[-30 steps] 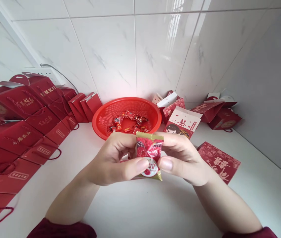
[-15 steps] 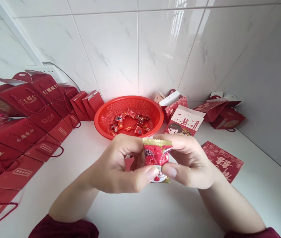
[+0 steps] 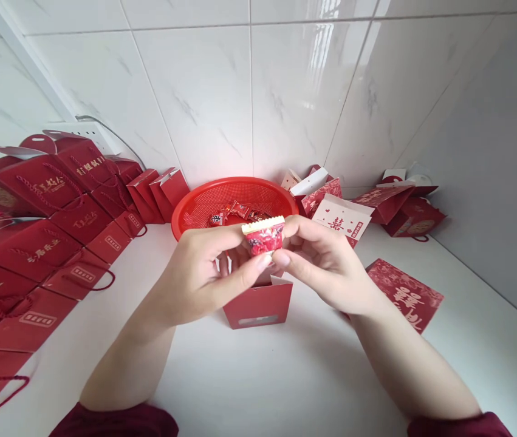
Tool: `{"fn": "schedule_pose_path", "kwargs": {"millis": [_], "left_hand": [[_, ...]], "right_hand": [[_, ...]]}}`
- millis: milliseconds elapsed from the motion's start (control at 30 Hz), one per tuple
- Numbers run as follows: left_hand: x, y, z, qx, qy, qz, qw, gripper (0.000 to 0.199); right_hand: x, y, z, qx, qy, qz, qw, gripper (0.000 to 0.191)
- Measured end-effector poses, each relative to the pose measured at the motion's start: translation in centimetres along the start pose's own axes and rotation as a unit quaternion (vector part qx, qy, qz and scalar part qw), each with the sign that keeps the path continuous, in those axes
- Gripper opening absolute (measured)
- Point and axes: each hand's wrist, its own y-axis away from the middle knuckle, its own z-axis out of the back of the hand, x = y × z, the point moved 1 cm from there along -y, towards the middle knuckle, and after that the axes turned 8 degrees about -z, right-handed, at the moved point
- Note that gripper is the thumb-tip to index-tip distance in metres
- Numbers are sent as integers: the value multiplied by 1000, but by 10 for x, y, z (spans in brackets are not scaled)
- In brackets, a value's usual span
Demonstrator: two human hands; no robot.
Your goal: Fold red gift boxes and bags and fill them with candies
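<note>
Between both hands is a small wrapped candy (image 3: 265, 240) with berries printed on it and a pale crimped top edge. My left hand (image 3: 212, 267) pinches its left side with thumb and fingers. On the other side, my right hand (image 3: 319, 261) grips it the same way, the two thumbs nearly meeting at its lower edge. Just below the candy stands an open red box (image 3: 258, 306) with a small window in its front; the hands partly cover its top. Behind them sits a red plastic basket (image 3: 189, 200) holding several wrapped sweets (image 3: 240, 209).
Rows of red gift boxes (image 3: 76, 218) with cord handles fill the left side. Two small red bags (image 3: 167, 191) stand by the basket. To the right are a white-and-red box (image 3: 342, 218), more boxes (image 3: 415, 215) and a flat patterned box (image 3: 406, 297). A tiled wall (image 3: 194, 91) closes the back.
Both hands have moved up and away from me with the candy, which now tilts so its top edge faces me. The red box beneath has come into view.
</note>
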Motion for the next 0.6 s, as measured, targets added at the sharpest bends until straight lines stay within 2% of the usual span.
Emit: {"fn": "schedule_pose_path", "kwargs": {"millis": [67,167,267,300,400,467,600], "left_hand": [[5,-4,5,13,-75,31,997,17],[17,-8,10,62,-157,69,983,25],[31,-10,16,150,-216,96,960,23],[34,-10,17,188,-222,107,951,29],[32,-7,19,295,-189,128,928,49],[23,-4,18,350,-147,117,918,50],[6,2,13,417,-91,81,901,45]], "right_hand": [[-3,-5,4,-38,53,11,998,8],[-1,-7,10,-87,154,30,984,8],[6,-4,14,-93,206,38,973,9],[9,-3,16,-94,212,54,971,9],[17,2,20,-103,212,152,960,7],[21,5,24,-120,208,204,949,8],[25,9,30,-163,215,236,934,10]]}}
